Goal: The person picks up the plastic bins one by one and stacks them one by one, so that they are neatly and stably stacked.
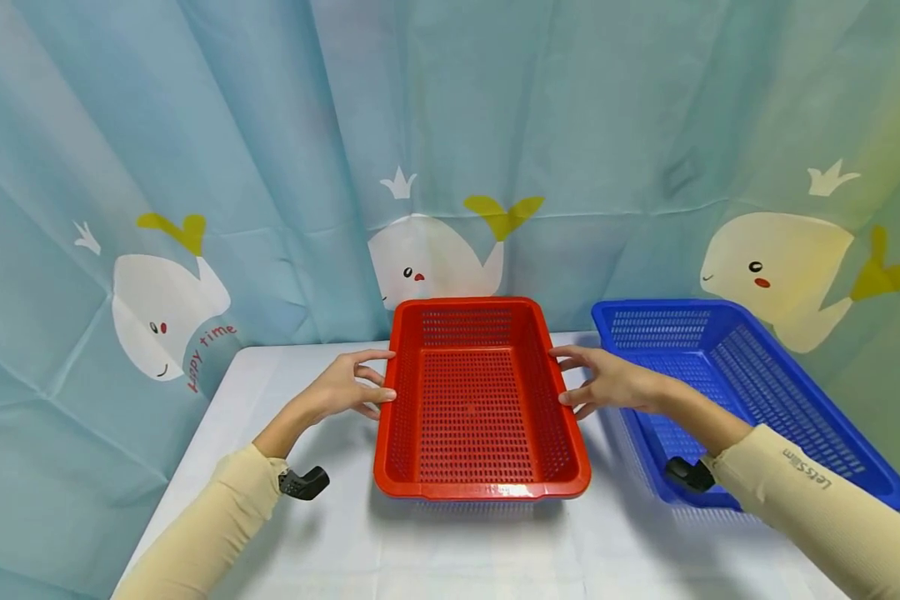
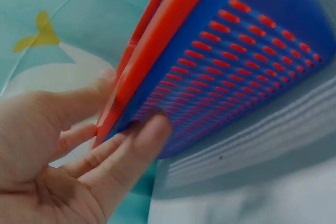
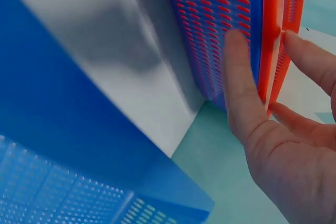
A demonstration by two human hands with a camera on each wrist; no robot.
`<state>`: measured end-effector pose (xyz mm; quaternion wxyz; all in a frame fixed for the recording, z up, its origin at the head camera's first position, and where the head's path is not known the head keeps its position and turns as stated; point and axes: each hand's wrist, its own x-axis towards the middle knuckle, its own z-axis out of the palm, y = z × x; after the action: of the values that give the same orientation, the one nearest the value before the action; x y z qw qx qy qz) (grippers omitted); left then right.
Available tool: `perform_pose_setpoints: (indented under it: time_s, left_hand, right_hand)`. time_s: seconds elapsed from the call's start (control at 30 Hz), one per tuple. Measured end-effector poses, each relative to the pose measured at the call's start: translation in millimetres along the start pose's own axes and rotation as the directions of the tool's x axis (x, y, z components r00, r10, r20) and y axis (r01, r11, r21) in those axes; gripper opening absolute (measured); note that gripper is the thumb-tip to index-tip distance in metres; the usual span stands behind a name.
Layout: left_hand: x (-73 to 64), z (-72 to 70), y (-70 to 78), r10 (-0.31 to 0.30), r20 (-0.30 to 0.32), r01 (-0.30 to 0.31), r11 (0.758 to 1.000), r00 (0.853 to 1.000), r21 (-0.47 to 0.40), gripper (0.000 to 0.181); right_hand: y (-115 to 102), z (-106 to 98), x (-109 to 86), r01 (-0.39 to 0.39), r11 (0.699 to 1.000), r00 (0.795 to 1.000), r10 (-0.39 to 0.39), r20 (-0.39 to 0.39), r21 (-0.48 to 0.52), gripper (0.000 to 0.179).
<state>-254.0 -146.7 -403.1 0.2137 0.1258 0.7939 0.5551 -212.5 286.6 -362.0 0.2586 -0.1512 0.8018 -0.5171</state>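
Observation:
In the head view, a red perforated plastic basket [image 1: 487,490] stands at the middle of the table, its inside bare. Both wrist views show it nested in a blue basket [image 2: 294,3], whose wall lies right under the red rim. My left hand [image 1: 352,385] grips the left edge, thumb on the red rim and fingers beneath against the blue wall. On the opposite edge my right hand [image 1: 607,379] holds the rim the same way, with one finger [image 3: 239,77] stretched along the outer blue wall.
Another blue basket [image 1: 667,307] stands on the right of the table, under my right forearm. The white table [image 1: 300,533] reaches back to a light blue curtain [image 1: 450,108] printed with whales. Each wrist wears a small black camera [image 1: 303,482].

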Motion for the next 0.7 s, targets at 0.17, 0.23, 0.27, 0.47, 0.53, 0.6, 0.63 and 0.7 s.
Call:
perform_pose_setpoints:
  time_s: [0.17, 0.23, 0.27, 0.47, 0.53, 0.6, 0.63, 0.7]
  left_hand:
    - [-1.3, -2.1, 9.3, 0.029, 0.013, -0.031, 0.991, 0.999, 0.131, 0.067]
    - [-1.3, -3.1, 12.7, 0.046, 0.006, -0.047, 0.982, 0.999, 0.181, 0.069]
    - [-1.5, -3.7, 14.2, 0.058, 0.0, -0.057, 0.977, 0.998, 0.204, 0.07]
    - [-0.2, -4.7, 19.3, 0.149, -0.058, -0.114, 0.908, 0.987, 0.404, 0.071]
    - [1.5, -3.6, 20.7, 0.184, -0.086, -0.122, 0.87, 0.979, 0.478, 0.071]
    - [3.3, -1.8, 23.2, 0.212, -0.116, -0.119, 0.836, 0.97, 0.536, 0.071]
    - [4.4, -0.9, 25.0, 0.223, -0.13, -0.114, 0.821, 0.966, 0.56, 0.071]
    - [6.7, 1.4, 29.6, 0.246, -0.156, -0.108, 0.796, 0.957, 0.596, 0.072]
  right_hand:
    - [-6.7, -4.0, -8.5, -0.007, 0.994, 0.999, 0.004, -0.035, -0.108, 0.084]
    - [-9.5, -5.9, -12.5, 0.0, 0.988, 0.998, -0.01, -0.06, -0.158, 0.083]
    - [-11.2, -6.6, -14.3, 0.013, 0.983, 0.997, -0.026, -0.069, -0.182, 0.083]
    - [-17.6, -13.9, -26.3, 0.088, 0.932, 0.979, -0.146, -0.141, -0.353, 0.075]
    - [-18.5, -17.4, -30.0, 0.107, 0.9, 0.965, -0.196, -0.173, -0.422, 0.073]
    - [-18.8, -21.7, -34.0, 0.117, 0.865, 0.948, -0.244, -0.206, -0.488, 0.071]
    - [-18.9, -23.9, -36.0, 0.121, 0.849, 0.939, -0.265, -0.218, -0.514, 0.071]
    - [-19.0, -28.7, -40.1, 0.118, 0.824, 0.923, -0.297, -0.244, -0.555, 0.07]
